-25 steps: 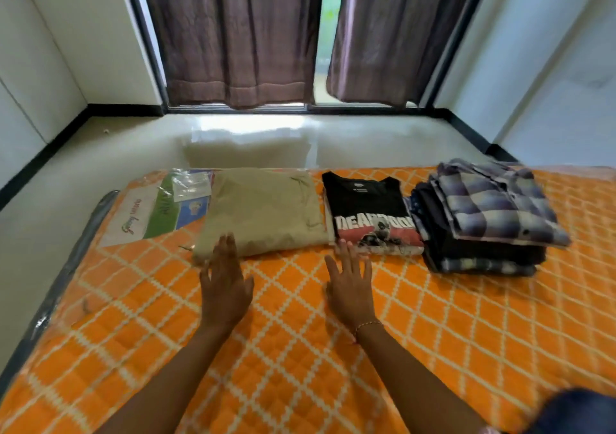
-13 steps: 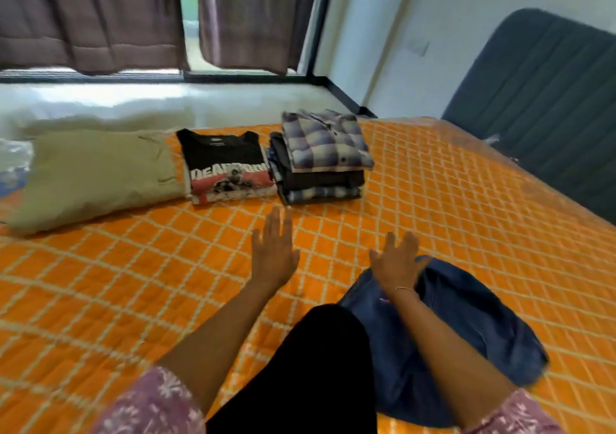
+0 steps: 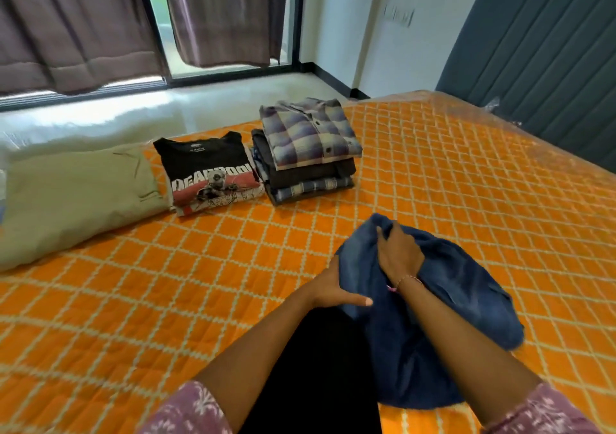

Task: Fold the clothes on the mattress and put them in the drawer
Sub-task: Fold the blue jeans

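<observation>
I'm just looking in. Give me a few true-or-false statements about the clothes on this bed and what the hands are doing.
1. Both hands grip the blue garment. True: left hand, right hand.
2. A plaid shirt tops the folded stack. True.
3. The black T-shirt lies right of the stack. False: it lies left of it.
4. The mattress is plain white. False: orange with a pale diamond pattern.
</observation>
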